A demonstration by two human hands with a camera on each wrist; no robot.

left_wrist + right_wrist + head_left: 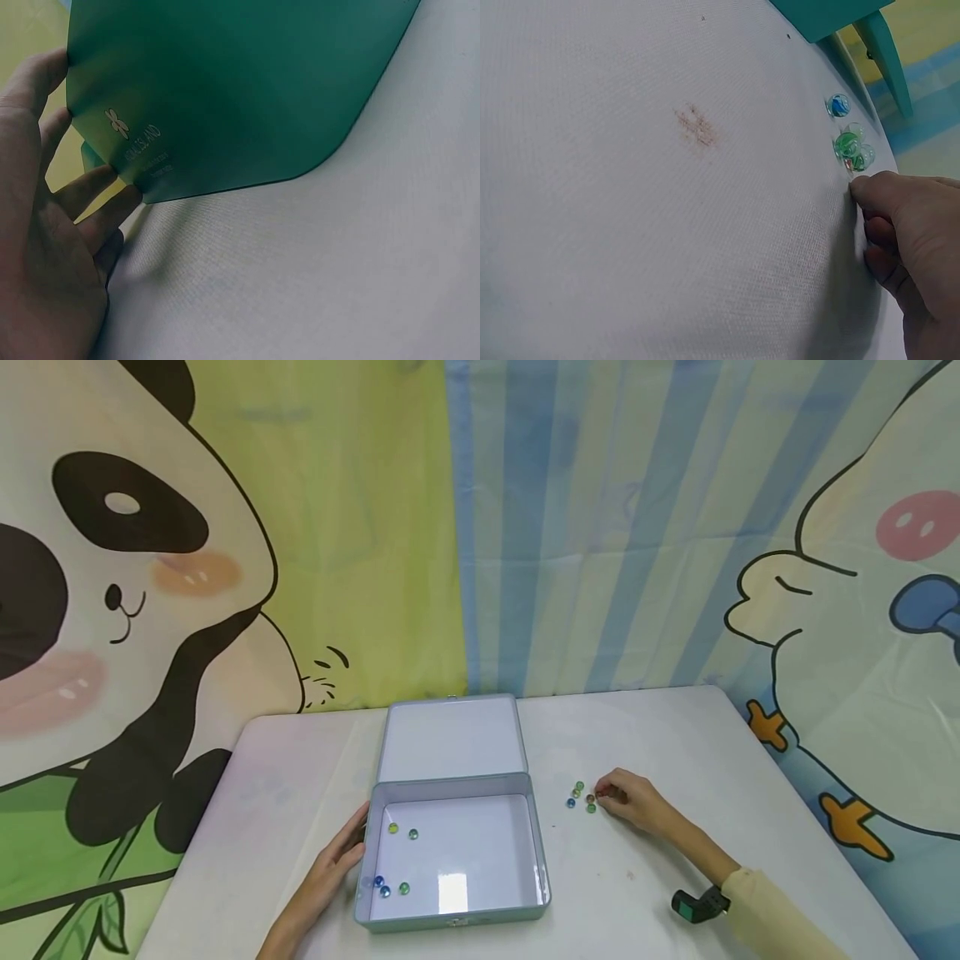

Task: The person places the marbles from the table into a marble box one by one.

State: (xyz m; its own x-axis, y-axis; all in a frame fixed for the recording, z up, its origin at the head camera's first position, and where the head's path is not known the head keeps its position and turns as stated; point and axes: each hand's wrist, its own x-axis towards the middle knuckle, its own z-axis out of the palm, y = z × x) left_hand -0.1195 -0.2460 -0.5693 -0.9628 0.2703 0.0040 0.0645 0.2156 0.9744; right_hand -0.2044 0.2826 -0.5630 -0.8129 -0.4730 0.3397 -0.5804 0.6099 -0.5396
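Observation:
A shallow metal box (453,922) lies open on the table, its lid (452,739) folded back. Several glass marbles, including a yellow marble (393,828) and a green marble (404,888), lie inside its left half. My left hand (324,878) rests against the box's left side; in the left wrist view, extended fingers (97,191) touch the green outer wall (225,90). Right of the box, my right hand (636,802) pinches a reddish marble (597,794) at its fingertips, mostly hidden. Beside them are a blue marble (838,105) and a green marble (847,145).
The white table (637,735) reaches back to a hanging cloth (570,527) with cartoon figures. A faint brownish stain (696,127) marks the tabletop to the right of the box. A dark wrist device (701,904) is strapped at my right sleeve.

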